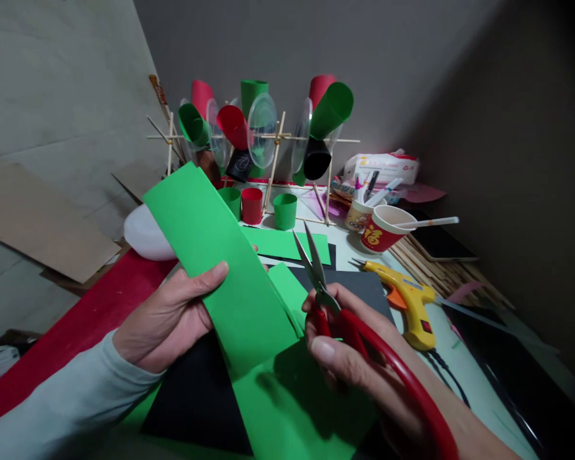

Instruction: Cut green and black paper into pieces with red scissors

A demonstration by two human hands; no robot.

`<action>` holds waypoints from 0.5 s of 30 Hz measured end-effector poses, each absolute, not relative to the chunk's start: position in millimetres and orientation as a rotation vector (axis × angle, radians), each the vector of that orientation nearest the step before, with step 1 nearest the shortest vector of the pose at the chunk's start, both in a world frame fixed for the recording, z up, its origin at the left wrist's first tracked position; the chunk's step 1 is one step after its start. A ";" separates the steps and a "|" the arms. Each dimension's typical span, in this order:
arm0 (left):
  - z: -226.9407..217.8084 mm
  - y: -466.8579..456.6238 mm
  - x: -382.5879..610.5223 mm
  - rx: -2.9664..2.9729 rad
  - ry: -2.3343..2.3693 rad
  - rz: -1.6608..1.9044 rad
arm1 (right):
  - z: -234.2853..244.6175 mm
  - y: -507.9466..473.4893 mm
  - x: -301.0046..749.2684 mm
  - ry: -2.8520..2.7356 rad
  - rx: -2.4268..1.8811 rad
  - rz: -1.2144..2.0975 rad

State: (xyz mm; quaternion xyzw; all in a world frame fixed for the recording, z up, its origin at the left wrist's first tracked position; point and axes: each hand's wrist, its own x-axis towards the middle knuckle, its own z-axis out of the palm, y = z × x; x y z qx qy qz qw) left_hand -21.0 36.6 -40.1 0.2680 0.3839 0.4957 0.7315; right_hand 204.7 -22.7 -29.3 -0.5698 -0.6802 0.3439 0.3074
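at frame centre, the left hand [175,310] pinches green paper [242,287] by its left edge; the right hand [359,372] grips scissors [324,297], blades parted and upward, a small gap off the paper's right edge. the glue gun [419,299] lies at right.

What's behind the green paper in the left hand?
Showing past the green paper: parts of a white rounded object, a small green cup and a flat green strip. The left hand has fingers behind it too. Whatever lies fully behind is covered.

The pale table [349,244] carries a glue gun [418,308] — and a red cup [382,237].
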 end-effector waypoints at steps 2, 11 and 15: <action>-39.5 35.9 -18.9 0.590 0.841 1.090 | -27.9 -22.3 205.8 -1.760 -1.490 1.012; -36.6 43.5 -24.1 0.492 0.848 1.204 | -33.6 -22.9 197.9 -1.931 -1.446 1.071; -33.2 43.1 -23.2 0.525 0.907 1.280 | -37.1 -23.4 199.4 -2.005 -1.474 0.876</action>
